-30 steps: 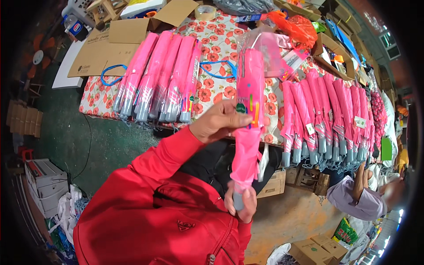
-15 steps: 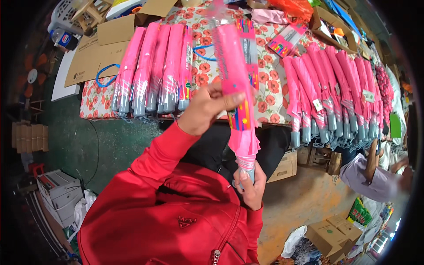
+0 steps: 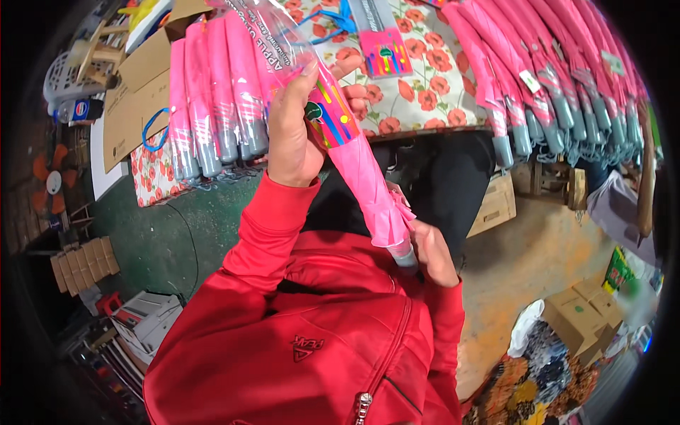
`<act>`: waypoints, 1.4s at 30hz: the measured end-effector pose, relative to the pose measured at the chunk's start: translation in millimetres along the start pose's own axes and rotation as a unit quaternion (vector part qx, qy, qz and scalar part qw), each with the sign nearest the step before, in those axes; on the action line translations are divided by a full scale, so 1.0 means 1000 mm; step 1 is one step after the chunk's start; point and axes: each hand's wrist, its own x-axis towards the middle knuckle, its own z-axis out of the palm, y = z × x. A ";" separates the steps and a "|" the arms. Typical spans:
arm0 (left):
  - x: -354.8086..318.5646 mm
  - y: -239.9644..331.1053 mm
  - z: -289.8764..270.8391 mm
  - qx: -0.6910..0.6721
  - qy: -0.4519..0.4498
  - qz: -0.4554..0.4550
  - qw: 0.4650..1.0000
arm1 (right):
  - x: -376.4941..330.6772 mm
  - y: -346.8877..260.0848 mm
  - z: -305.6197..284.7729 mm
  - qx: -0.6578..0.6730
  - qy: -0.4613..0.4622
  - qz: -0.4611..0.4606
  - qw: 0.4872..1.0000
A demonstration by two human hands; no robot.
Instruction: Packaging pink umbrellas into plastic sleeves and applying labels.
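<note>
A folded pink umbrella point(image 3: 363, 177) with a grey handle point(image 3: 404, 259) slants across my lap, its top leaning left. A clear plastic sleeve point(image 3: 289, 35) with a colourful printed band covers its upper part. My left hand point(image 3: 292, 134) is wrapped round the sleeved part, thumb in front and fingertips showing on the far side. Lower down, my right hand point(image 3: 433, 253) grips the loose canopy edge just above the handle, some of its fingers behind the cloth. Several sleeved pink umbrellas point(image 3: 205, 92) lie in a row beyond my left hand.
Unsleeved pink umbrellas point(image 3: 545, 64) lie on the right of the flower-patterned table point(image 3: 439, 106). An empty sleeve point(image 3: 386, 51) lies at the middle, near a blue strap point(image 3: 333, 25). A cardboard box point(image 3: 138, 106) stands at the left; another box point(image 3: 582, 319) is on the floor.
The umbrella has gone from nearly upright to leaning left. My right hand has moved from the handle to the canopy's lower edge. The view has shifted, bringing the table's things higher.
</note>
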 end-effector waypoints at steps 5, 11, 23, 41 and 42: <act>-0.005 -0.020 0.009 0.136 0.040 0.038 0.989 | 0.039 -0.023 0.038 0.090 0.135 0.083 0.983; -0.006 -0.025 0.011 0.159 0.046 0.022 0.986 | 0.045 -0.023 0.035 0.139 0.209 0.001 0.968; -0.003 -0.032 0.014 0.175 0.055 -0.031 0.983 | 0.041 -0.024 0.051 -0.255 0.156 -0.144 0.943; -0.036 -0.049 0.008 0.137 -0.018 -0.103 0.985 | 0.031 -0.050 0.061 -0.153 0.112 -0.036 0.981; -0.038 -0.054 0.007 0.144 -0.019 -0.098 0.984 | 0.032 -0.049 0.060 -0.149 0.129 -0.041 0.980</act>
